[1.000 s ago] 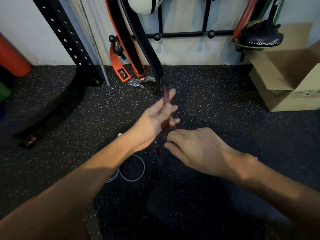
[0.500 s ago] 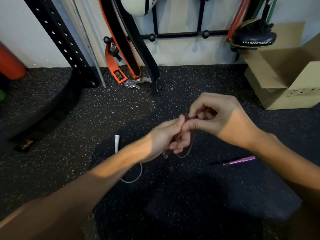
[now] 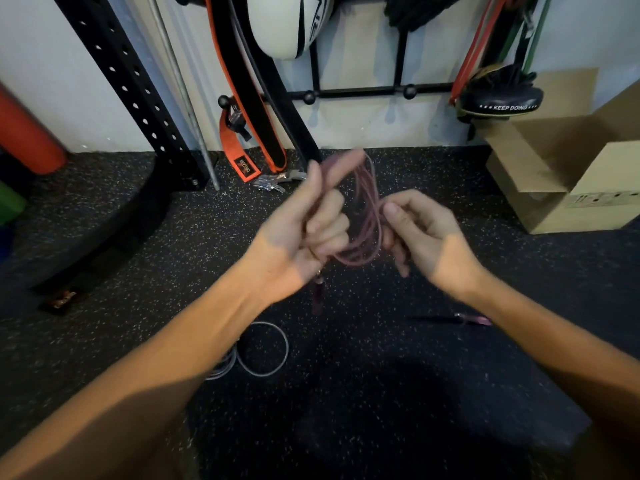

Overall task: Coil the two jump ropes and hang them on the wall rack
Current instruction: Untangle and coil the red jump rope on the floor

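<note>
Above the floor [image 3: 381,393], both hands pinch the pink rope [image 3: 367,233] (loops blurred): left hand [image 3: 298,233] clenched, right hand [image 3: 419,233] gripping its side; grey rope [image 3: 266,348] lies below.

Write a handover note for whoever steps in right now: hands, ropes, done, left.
Left hand: shut on pink rope, holding its loops; one handle hangs below.
Right hand: pinching the same loops.
Pink rope's other handle lies on the floor at right, so coiling is unfinished.
Grey rope: on the floor, partly hidden by the left arm.
Rack: neither rope hung.
Left: finish pink coil, hang it, then deal with the grey one.
</note>
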